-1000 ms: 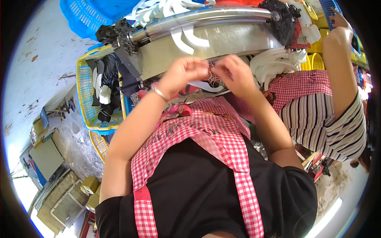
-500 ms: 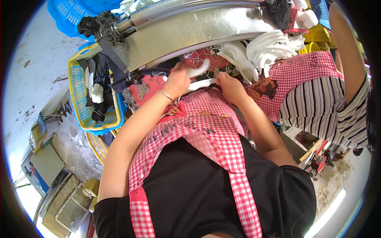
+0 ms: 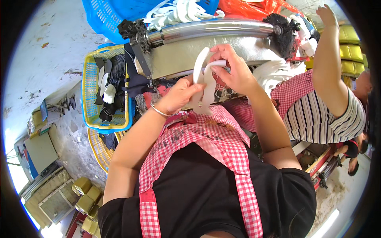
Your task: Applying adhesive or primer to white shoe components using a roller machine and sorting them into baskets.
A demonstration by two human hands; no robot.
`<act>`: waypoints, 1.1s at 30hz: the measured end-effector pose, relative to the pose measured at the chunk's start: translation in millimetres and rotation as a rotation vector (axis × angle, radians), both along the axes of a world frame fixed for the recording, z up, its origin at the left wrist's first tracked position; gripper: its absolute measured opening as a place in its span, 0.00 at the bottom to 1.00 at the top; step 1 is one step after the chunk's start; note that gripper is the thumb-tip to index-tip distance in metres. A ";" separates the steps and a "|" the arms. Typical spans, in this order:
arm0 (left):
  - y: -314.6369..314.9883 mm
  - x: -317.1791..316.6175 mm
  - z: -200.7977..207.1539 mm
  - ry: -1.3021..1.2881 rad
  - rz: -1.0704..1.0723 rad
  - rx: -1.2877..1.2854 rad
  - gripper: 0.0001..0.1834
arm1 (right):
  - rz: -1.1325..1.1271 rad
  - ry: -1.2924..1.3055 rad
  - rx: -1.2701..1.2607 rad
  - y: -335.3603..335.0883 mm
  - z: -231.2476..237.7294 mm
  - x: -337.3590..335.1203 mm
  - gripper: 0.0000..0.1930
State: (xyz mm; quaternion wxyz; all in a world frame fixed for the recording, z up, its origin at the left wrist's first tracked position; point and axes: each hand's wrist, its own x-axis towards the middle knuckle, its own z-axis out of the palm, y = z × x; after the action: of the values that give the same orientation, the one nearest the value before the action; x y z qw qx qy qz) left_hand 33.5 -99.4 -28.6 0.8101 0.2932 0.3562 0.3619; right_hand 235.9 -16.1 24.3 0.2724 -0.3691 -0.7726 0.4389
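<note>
My left hand [image 3: 181,96] is closed, thumb against fingers, on a white curved strip [image 3: 200,66] that stands upright from its grip. A second white strip [image 3: 208,85] bends beside it, its upper end pinched in my right hand [image 3: 235,71]. Both hands are raised over my lap, in front of a metal plate [image 3: 174,59] below a shiny roller [image 3: 214,30]. Thin pale loops [image 3: 224,92] lie under my right hand. A heap of white curved strips [image 3: 278,75] rests to the right of it. What material the strips are is hard to tell.
To the left stands a yellow and blue basket [image 3: 85,95] with black and white pieces. Beyond the roller, a blue basket [image 3: 115,23] holds white strips. At right sits a co-worker in a striped shirt [image 3: 313,115], one arm [image 3: 330,59] raised.
Both hands have risen from the work surface with the white strips, my right hand going higher. The view has shifted, and more of the blue basket and the co-worker's raised arm shows.
</note>
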 end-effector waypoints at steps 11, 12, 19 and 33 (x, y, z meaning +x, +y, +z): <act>69.4 14.3 -9.1 -0.285 0.312 -0.406 0.20 | 0.057 -0.378 0.517 121.9 -1.8 -53.3 0.18; 84.1 12.4 -12.7 -0.336 0.300 -0.457 0.20 | 0.105 -0.498 0.367 136.4 -8.7 -65.0 0.20; 125.0 12.3 1.7 0.062 0.270 -0.354 0.15 | 0.283 -0.669 0.150 180.6 -28.5 -105.0 0.28; 91.8 10.2 4.9 0.072 0.255 -0.178 0.12 | 0.098 -0.179 0.702 8.2 -3.4 -42.1 0.15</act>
State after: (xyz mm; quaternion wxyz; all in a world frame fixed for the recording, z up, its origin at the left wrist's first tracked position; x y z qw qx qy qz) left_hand 43.7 -7.6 -23.7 0.7671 0.1856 0.4498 0.4181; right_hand 193.8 -8.0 20.9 0.2926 -0.2527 -0.9136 0.1257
